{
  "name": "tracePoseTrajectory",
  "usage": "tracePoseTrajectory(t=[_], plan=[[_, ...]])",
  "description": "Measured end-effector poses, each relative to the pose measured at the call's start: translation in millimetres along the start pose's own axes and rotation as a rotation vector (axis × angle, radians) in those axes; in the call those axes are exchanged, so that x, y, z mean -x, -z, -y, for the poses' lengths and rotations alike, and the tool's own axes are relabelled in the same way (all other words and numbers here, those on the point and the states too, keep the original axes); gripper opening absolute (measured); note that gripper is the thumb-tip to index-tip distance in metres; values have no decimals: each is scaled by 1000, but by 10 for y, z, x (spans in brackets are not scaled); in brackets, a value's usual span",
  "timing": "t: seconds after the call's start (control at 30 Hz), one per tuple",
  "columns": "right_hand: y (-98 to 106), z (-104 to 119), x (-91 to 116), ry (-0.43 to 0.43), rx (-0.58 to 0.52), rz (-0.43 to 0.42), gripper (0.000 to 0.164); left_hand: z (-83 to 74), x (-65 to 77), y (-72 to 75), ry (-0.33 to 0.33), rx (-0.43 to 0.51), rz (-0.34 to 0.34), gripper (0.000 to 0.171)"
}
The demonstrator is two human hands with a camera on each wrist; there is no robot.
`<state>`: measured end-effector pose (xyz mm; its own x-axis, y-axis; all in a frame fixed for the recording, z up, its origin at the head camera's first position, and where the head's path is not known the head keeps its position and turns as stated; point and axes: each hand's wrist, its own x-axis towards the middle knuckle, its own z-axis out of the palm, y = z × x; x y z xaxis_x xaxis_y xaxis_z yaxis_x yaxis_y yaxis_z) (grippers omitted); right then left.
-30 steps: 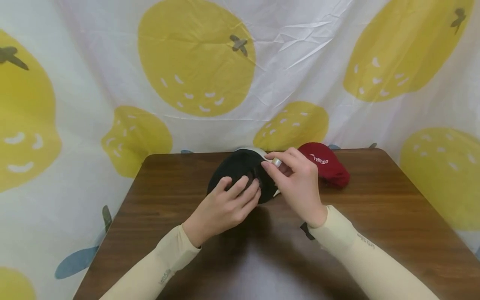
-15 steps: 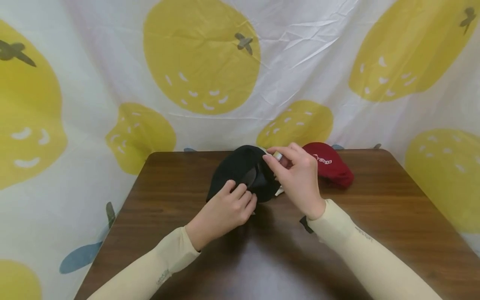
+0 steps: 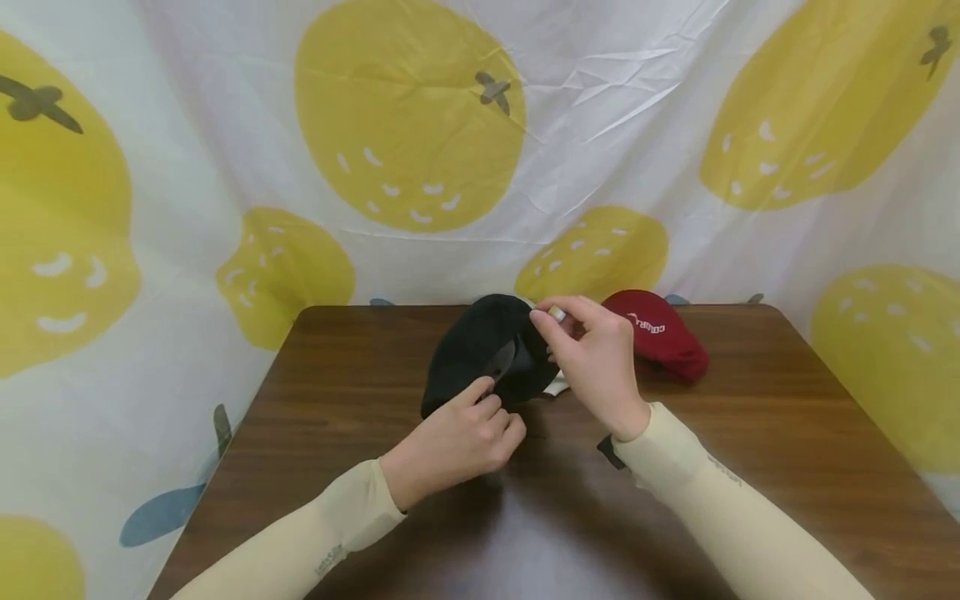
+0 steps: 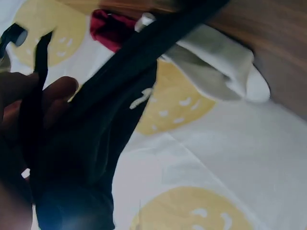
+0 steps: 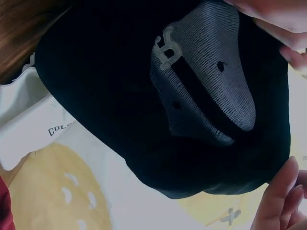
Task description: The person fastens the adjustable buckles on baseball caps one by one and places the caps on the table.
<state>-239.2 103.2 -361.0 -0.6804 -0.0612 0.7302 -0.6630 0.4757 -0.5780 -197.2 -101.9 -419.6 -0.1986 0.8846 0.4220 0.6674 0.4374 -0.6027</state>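
Observation:
A black cap (image 3: 472,350) is held up over the table, its hollow inside turned partly toward me. My left hand (image 3: 461,437) grips its near lower edge with curled fingers. In the left wrist view those fingers close round a narrow black strip (image 4: 42,62) of the cap. My right hand (image 3: 592,350) pinches the cap's upper right edge between thumb and forefinger, a small pale shiny piece (image 3: 557,313) showing between them. Inside the cap, the right wrist view shows grey mesh lining (image 5: 216,67) and the back of a stitched emblem (image 5: 167,49).
A red cap (image 3: 652,333) with white lettering lies at the back right of the brown wooden table (image 3: 352,367). Behind the black cap, partly hidden, is a white cap (image 4: 216,62). A lemon-print cloth (image 3: 420,258) hangs beyond the table's far edge.
My left hand has moved lower on the black cap and its spread fingers have drawn in. The cap has tilted, showing more of its inside. My right hand keeps its pinch at the upper edge.

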Motion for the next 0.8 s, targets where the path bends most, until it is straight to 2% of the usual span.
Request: tracePoseTrajectory(t=[0.17, 0.2, 0.33, 0.4, 0.47, 0.53, 0.67, 0.73, 0.77, 0.8], plan=[[23, -12, 10, -10, 31, 10, 13, 62, -25, 45, 82, 71, -16, 7], [26, -16, 13, -11, 35, 13, 13, 75, -31, 61, 103, 96, -1, 7], [35, -18, 34, -39, 26, 38, 13, 117, -40, 129, 171, 193, 92, 34], [38, -19, 45, -61, 16, 48, 13, 130, -41, 162, 183, 204, 131, 33], [45, -24, 55, -88, 8, 58, 12, 137, -34, 183, 184, 212, 134, 23], [51, -36, 66, -109, 6, 66, 13, 144, -32, 196, 191, 224, 97, 19], [64, -55, 79, -135, 4, 88, 15, 191, -33, 214, 241, 276, -25, 21], [69, -58, 81, -140, 0, 99, 16, 234, -36, 239, 268, 297, -68, 10], [71, -62, 82, -145, -6, 106, 16, 258, -36, 258, 282, 312, -84, 11], [74, -64, 84, -151, -13, 115, 17, 282, -36, 282, 295, 330, -95, 19]])
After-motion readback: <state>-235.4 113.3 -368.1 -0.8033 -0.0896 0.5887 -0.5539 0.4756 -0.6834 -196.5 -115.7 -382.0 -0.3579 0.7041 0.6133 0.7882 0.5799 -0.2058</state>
